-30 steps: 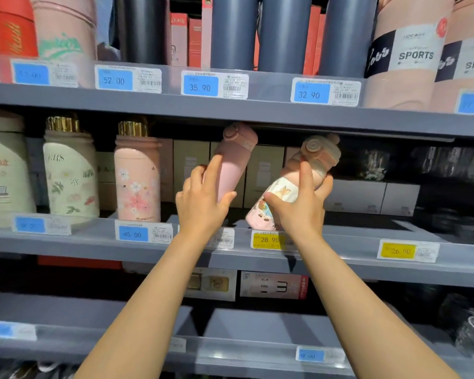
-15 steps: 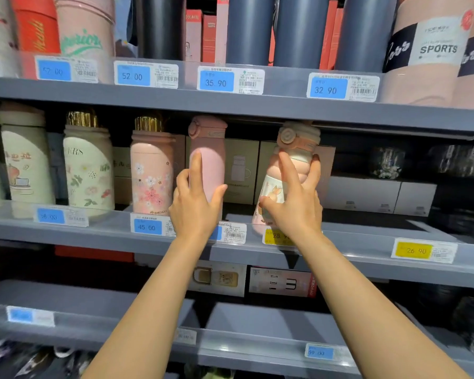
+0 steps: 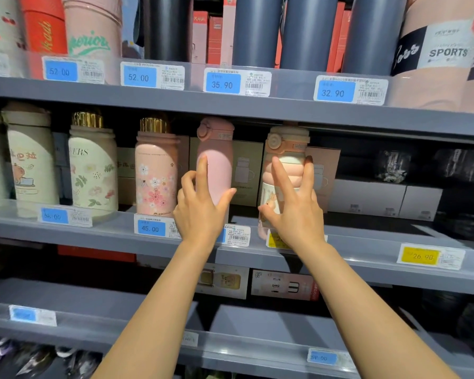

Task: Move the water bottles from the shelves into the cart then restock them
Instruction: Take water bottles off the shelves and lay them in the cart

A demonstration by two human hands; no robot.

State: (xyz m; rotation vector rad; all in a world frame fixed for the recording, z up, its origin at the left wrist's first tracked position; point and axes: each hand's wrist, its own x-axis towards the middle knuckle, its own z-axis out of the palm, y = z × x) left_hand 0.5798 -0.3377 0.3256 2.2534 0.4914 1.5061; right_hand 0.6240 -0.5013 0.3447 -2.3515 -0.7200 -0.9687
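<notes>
A plain pink bottle stands upright on the middle shelf. My left hand is in front of its lower half, index finger straight up against it and thumb spread to its right side. To the right stands a peach-lidded bottle with a cartoon print, also upright. My right hand lies against its front with the fingers spread and straight. Neither hand is wrapped around its bottle.
A pink floral bottle and a cream floral bottle stand to the left on the same shelf. White boxes sit at the back right. Tall grey bottles fill the shelf above. A lower shelf runs below my arms.
Both bottles went from tilted to upright on the middle shelf. My fingers have uncurled from around them and now lie straight against their fronts.
</notes>
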